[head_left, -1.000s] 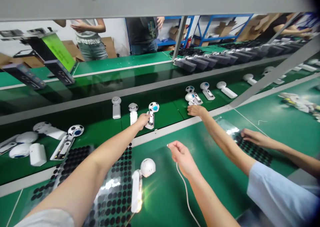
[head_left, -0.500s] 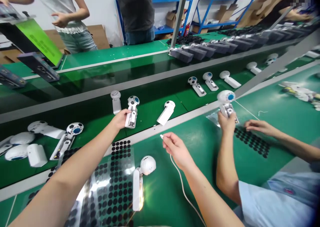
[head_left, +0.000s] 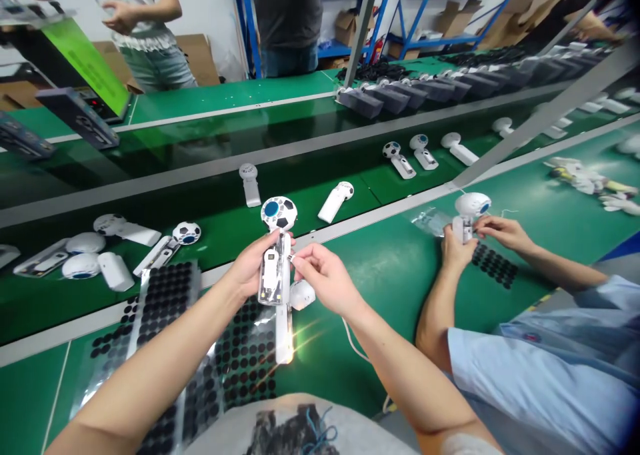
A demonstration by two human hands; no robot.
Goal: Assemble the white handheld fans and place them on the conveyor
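Observation:
My left hand [head_left: 249, 266] grips a white device [head_left: 271, 278] with a round soccer-ball-patterned head, a blue circle on it and a body that shows its inner parts. My right hand [head_left: 320, 276] pinches the small plug of a white cable [head_left: 355, 340] against the right side of that body; whether the plug sits in a socket is hidden by the fingers. Below lies a second white device [head_left: 283, 335] with a bright light on its body, its round head [head_left: 303, 295] partly behind my right hand. Sheets of black round stickers [head_left: 245, 355] lie under my left forearm.
More white devices lie on the green conveyor [head_left: 215, 201], some piled at left near a white unit [head_left: 116, 271]. At right, a co-worker's hands [head_left: 457, 245] hold a similar device [head_left: 473, 205]. A metal post [head_left: 525, 141] slants across the right side.
My left hand has lifted the soccer-ball device off the conveyor and brought it nearer. My right hand has moved left with the cable plug up to the device's side.

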